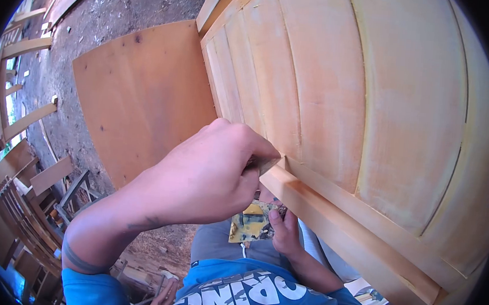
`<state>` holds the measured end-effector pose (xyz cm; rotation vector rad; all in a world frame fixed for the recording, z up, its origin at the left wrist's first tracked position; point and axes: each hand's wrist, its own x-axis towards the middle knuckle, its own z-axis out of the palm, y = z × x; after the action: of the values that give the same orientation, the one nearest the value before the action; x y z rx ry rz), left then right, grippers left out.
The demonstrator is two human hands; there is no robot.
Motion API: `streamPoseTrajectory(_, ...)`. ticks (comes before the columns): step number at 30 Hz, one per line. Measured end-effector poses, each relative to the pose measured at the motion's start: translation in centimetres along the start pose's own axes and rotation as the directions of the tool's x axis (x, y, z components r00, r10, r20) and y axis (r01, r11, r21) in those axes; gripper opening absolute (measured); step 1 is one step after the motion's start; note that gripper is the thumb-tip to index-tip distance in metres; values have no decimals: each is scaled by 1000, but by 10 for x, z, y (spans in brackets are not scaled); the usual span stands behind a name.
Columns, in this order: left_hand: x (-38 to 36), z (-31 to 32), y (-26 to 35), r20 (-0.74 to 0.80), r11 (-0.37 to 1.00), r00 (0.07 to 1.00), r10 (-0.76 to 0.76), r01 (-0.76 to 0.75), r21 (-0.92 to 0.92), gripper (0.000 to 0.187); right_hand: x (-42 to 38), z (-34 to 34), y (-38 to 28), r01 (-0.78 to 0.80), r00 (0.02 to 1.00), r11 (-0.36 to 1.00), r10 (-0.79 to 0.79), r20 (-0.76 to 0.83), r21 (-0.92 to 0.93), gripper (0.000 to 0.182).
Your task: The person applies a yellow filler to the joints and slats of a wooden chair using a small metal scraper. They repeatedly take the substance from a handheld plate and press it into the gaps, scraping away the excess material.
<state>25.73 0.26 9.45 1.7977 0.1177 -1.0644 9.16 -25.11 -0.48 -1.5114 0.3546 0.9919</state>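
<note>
— Head view question: what sits at the centre of the frame?

— A pale, unfinished panelled wooden door (pixel 339 91), lying tilted across the right half. Its raised bottom rail (pixel 353 217) runs from the centre down to the lower right. The left hand (pixel 208 178) bears on the rail's corner, fingers curled tight together around a small dark-tipped tool or scrap (pixel 267 164); only its tip shows, so I cannot tell what it is. That grip puts the tip right in the joint between panel and rail.

— And the other hand?

— The right hand (pixel 285 234) is below the rail, lower centre, pinching a small, smeared yellow card or pad (pixel 251 222) between thumb and fingers. It is held just under the working spot, likely so it stays within easy reach.

— What lies further out?

— 1 flat brown plywood sheet (pixel 141 94) sits under the door's left edge, upper left of centre. Beyond it is grey dirt ground (pixel 95 12) scattered with chips. Stacked wooden frames and offcuts (pixel 21 176) fill the left edge. A blue printed shirt (pixel 246 294) fills the bottom.
</note>
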Motion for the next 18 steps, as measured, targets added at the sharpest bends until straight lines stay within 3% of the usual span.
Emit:
streamPoseTrajectory(1,-2,-3,0,6,999,1000,6,-6,-35,35,-1,-1,-2,-47,999,999,46,18,9,36)
streamPoseTrajectory(4,-5,-10,6,32,996,999,-1,4,-90,35,1,-1,11,108,993,981,-113,-25,-159,35)
streamPoseTrajectory(10,-7,-16,14,63,996,998,10,-5,-86,35,2,-4,16,127,992,981,-125,21,-146,49)
streamPoseTrajectory(13,-7,-17,18,59,999,998,23,-20,-49,35,3,3,1,96,995,993,-97,10,71,40)
streamPoseTrajectory(18,-8,-13,13,12,998,999,47,-46,-37,36,1,1,2,80,997,997,-80,-21,-24,38)
